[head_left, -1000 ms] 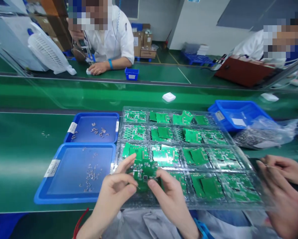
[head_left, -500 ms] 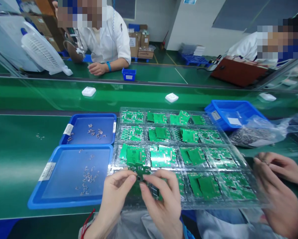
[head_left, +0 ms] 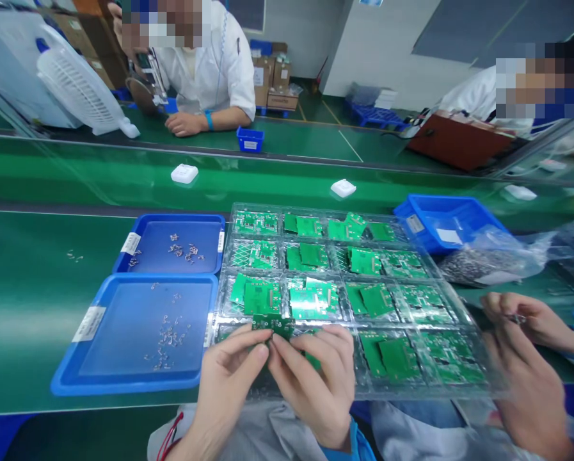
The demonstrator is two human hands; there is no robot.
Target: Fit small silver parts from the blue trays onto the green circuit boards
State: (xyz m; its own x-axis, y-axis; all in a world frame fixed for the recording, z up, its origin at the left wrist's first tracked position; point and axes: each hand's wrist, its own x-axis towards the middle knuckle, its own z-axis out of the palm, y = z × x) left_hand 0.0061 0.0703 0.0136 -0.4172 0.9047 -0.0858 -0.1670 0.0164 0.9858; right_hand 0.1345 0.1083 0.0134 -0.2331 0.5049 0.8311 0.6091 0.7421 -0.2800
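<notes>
A small green circuit board (head_left: 273,322) is held up over the near left part of a clear compartment tray (head_left: 411,388). My left hand (head_left: 231,368) pinches its near left edge between thumb and fingers. My right hand (head_left: 315,371) is closed on the near edge too, its thumb and index fingertip meeting beside my left fingertips. Any small part between those fingertips is hidden. Green boards (head_left: 262,298) lie in the tray's compartments, several overlapping.
Left of the tray, two blue trays (head_left: 61,379) (head_left: 137,221) hold small metal pieces. A blue bin (head_left: 459,203) and a plastic bag of small parts (head_left: 488,256) sit at back right. A co-worker's hands (head_left: 531,371) work at the right edge. Another person sits opposite.
My right thumb and index finger have closed together at the board's near edge, covering the dark part seen there before. The board has tilted and shifted slightly. The co-worker's hands at right moved slightly.
</notes>
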